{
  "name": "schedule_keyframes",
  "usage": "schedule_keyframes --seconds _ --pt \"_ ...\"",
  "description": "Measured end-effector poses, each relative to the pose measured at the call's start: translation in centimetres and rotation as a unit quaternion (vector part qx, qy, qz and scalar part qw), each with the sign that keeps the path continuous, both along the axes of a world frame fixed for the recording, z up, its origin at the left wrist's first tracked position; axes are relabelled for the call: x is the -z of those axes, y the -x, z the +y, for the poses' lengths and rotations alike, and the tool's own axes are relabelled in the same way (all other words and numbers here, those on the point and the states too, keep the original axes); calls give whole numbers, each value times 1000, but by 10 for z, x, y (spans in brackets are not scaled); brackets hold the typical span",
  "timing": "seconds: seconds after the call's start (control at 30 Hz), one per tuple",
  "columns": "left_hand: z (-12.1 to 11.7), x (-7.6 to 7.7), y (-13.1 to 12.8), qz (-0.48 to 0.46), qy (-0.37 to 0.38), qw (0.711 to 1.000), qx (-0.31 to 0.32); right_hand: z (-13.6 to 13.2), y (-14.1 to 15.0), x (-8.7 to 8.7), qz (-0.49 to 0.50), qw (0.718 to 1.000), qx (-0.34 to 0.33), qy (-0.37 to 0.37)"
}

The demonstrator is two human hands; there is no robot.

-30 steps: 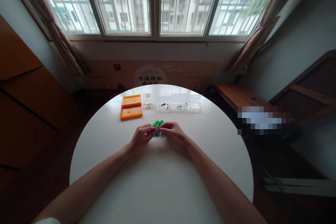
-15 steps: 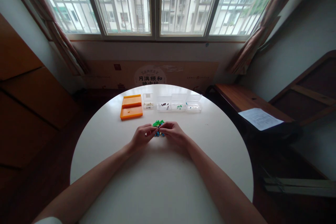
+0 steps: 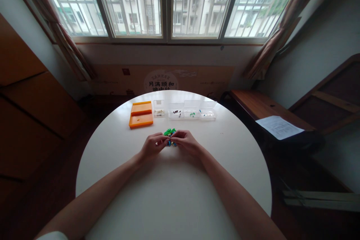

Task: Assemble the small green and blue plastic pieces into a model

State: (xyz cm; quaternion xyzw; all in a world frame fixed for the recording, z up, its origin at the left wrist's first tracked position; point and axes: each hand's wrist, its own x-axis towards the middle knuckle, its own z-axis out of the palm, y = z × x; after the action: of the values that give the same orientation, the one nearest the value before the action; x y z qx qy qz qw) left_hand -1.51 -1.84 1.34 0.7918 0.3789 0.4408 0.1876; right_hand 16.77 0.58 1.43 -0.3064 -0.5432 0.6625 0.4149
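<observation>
Green-blue cluster (image 3: 170,132), between left hand (image 3: 152,144) and right hand (image 3: 186,141)

Your sleeve (image 3: 53,236) is pale, near white, showing only as a smooth, rounded edge beside your left arm (image 3: 104,185). That arm and your right arm (image 3: 230,187) are slim, bare and tapering to the wrists. Your left hand (image 3: 151,146) and right hand (image 3: 188,142) are bare too.

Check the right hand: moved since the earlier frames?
No, no visible shift. Against the white table, the right hand keeps its place, fingertips at the green-and-blue cluster. Tiny finger motions can't be ruled out.
</observation>
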Motion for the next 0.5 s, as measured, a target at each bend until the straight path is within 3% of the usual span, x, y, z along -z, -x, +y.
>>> schedule_keyframes --seconds 0.5 --pt "1 2 1 9 -2 1000 3 0 -2 0 -8 1000 3 1"
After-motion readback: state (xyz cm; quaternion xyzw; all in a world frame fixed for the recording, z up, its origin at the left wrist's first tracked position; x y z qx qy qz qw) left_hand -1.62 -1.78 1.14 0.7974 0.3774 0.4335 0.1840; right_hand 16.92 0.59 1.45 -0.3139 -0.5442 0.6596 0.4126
